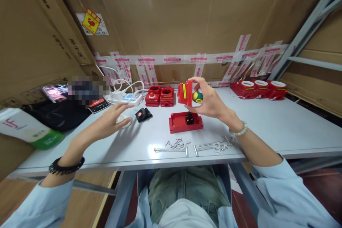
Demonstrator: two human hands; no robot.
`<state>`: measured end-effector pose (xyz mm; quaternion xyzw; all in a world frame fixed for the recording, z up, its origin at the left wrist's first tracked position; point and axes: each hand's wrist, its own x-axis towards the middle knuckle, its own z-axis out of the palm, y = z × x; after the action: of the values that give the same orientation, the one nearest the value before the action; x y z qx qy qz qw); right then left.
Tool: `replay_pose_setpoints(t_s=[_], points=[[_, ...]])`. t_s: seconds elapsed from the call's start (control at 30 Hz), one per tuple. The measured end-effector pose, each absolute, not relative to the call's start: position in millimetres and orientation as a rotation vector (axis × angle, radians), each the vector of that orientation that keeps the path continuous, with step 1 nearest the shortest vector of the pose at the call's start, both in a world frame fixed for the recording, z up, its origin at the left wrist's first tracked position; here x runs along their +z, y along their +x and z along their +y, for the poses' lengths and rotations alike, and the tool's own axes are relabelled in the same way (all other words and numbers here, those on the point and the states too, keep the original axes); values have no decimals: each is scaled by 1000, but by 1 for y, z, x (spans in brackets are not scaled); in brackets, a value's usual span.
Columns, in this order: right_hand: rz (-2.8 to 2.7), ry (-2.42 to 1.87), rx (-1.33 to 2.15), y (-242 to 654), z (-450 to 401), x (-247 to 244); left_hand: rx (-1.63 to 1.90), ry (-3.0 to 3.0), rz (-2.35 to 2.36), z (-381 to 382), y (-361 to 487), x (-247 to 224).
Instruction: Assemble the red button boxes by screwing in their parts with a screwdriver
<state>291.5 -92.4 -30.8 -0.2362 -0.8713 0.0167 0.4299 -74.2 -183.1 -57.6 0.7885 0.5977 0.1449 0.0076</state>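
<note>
My right hand (211, 101) grips a red housing with a yellow label (184, 92), thumb below and fingers on top, raised over the table. A green and yellow handle (197, 97) shows between its fingers; I cannot tell whether the hand touches it. Below lies a red rectangular base (178, 124) with a black contact block (189, 118) on it. My left hand (109, 121) is open, its fingers stretched out and the thumb apart, at a white ring (125, 120) partly hidden by the thumb. Right of it lies a small black pouch-like piece with a red button (141, 114).
Screws (176, 144) and metal rods (171, 150) lie near the front edge. Two red boxes (159, 97) stand behind, several more with white rings (256, 91) at right. A power strip (130, 98), phones (98, 105) and a white-green pouch (29, 128) are at left.
</note>
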Motion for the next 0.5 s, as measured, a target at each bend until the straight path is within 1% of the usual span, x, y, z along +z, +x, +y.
replay_pose_setpoints(t_s=[0.13, 0.23, 0.4, 0.5], points=[[-2105, -513, 320, 291, -92, -29, 786, 2610, 1439, -177, 2, -36], [-2085, -491, 502, 291, -96, -26, 1001, 2630, 1190, -160, 48, -32], [-2099, -543, 625, 296, -96, -21, 1156, 2410, 1074, -138, 74, -40], [-2061, -630, 579, 305, -93, -15, 1103, 2398, 1131, -133, 70, -47]])
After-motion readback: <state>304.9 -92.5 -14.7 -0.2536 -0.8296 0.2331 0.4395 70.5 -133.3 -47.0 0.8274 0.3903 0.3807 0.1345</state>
